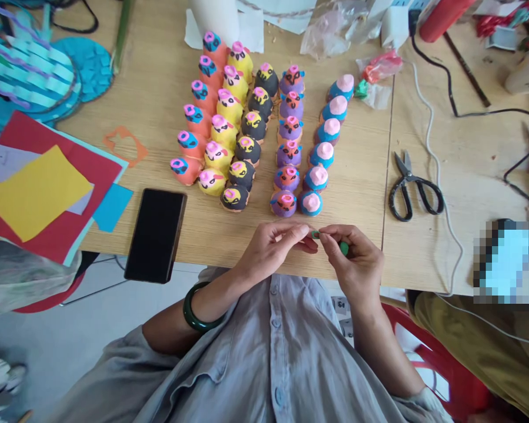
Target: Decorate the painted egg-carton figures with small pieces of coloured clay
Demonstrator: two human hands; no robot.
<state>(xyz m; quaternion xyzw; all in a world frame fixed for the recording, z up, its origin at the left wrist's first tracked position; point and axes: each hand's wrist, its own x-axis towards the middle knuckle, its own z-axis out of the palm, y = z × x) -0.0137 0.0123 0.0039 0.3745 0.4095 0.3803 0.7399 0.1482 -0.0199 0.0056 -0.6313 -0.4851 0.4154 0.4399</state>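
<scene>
Grey shirt cloth is seen below the left hand and right hand. By the right, a green lump is held in curled fingers and a small green piece is pinched beside the left's fingertips, though whether it is gripped there cannot be told. Just beyond both, rows of domed figures are set out.

The wooden table carries 5 rows of 6 rounded, colorful figures, a black phone jutting past the front edge, stacked colored paper, an orange cutout and black-handled scissors.
</scene>
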